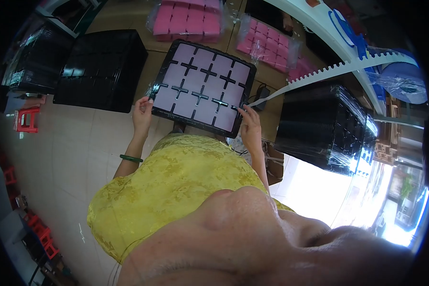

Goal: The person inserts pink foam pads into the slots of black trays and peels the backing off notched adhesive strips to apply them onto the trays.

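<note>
A black plastic tray (230, 132) lies in front of me, tilted in the view, its compartments filled with pale lilac pads between black cross-shaped dividers. My left hand (142, 112), below a green bangle (130, 158) on the wrist, pinches the tray's left edge with thumb and fingers. At the right edge, my right hand (250, 123) has its fingers curled over the rim. Close to those fingers ends a long white toothed strip (314, 77), which runs up toward the right. Whether the right hand touches the strip I cannot tell.
Stacks of black trays stand at the left (100, 71) and right (314, 126). Pink foam sheets (188, 21) in clear plastic lie behind, with more pink pieces (267, 45) at the right. A blue roll (403, 83) sits far right; a red stool (27, 119) stands left.
</note>
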The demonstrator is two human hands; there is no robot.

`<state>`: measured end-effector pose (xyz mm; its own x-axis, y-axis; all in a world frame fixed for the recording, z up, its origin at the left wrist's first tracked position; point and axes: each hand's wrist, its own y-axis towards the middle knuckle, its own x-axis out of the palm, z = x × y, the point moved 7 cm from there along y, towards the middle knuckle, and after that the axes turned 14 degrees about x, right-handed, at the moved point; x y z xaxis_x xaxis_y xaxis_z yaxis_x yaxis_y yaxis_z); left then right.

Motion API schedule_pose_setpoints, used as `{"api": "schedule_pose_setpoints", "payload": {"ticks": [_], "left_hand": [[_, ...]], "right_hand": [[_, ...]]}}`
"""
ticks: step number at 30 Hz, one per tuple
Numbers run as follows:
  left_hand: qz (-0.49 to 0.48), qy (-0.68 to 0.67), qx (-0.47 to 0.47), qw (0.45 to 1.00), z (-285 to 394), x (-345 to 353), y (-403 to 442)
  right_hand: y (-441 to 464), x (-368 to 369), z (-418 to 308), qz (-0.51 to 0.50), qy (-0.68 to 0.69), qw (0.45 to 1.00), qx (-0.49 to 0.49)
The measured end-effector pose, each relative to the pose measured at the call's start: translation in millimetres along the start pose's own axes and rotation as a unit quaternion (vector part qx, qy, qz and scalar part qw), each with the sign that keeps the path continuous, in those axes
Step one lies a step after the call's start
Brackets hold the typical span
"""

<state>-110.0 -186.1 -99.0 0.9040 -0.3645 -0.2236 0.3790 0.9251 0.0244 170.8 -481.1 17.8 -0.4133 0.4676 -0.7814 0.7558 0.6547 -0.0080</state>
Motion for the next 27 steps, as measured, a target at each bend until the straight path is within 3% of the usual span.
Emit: {"api": "schedule_pose_setpoints", "payload": {"ticks": [3, 7, 9, 12, 15, 18, 21, 24, 25, 27], "left_hand": [[0.012, 0.095, 0.119, 0.988, 41.4, 5.0, 40.0], [-0.007, 0.165, 0.198, 0.966, 51.0, 62.6, 118.7], [-0.03, 0.201, 0.202, 0.958, 42.6, 97.4, 158.7], [-0.061, 0.256, 0.157, 0.952, 22.1, 139.1, 202.2], [-0.19, 0.136, 0.124, 0.964, 3.2, 161.1, 218.6], [-0.257, 0.038, 0.06, 0.964, -15.1, 168.0, 230.6], [-0.265, 0.056, 0.088, 0.959, 10.1, 170.0, 223.0], [-0.228, 0.133, 0.076, 0.962, -29.7, 178.7, 250.6], [-0.191, 0.165, 0.093, 0.963, -26.2, 176.1, 250.8], [-0.197, 0.155, 0.131, 0.959, -21.6, 177.8, 244.9]], "right_hand": [[40.6, -17.5, 8.4, 0.042, 0.118, 0.992, 0.014], [133.6, 14.9, 65.7, 0.148, 0.078, 0.979, 0.119], [171.3, 35.3, 82.8, 0.149, 0.115, 0.962, 0.199], [203.4, 60.2, 109.6, 0.153, 0.05, 0.957, 0.241], [208.4, 69.8, 131.0, 0.143, 0.174, 0.94, 0.256], [205.5, 72.9, 143.3, 0.138, 0.177, 0.94, 0.257], [207.9, 78.0, 129.1, 0.08, 0.211, 0.949, 0.22], [226.8, 97.7, 174.1, 0.087, 0.28, 0.932, 0.215], [216.1, 77.7, 162.1, 0.135, 0.205, 0.93, 0.274], [218.3, 77.6, 146.2, 0.117, 0.147, 0.956, 0.223]]}}
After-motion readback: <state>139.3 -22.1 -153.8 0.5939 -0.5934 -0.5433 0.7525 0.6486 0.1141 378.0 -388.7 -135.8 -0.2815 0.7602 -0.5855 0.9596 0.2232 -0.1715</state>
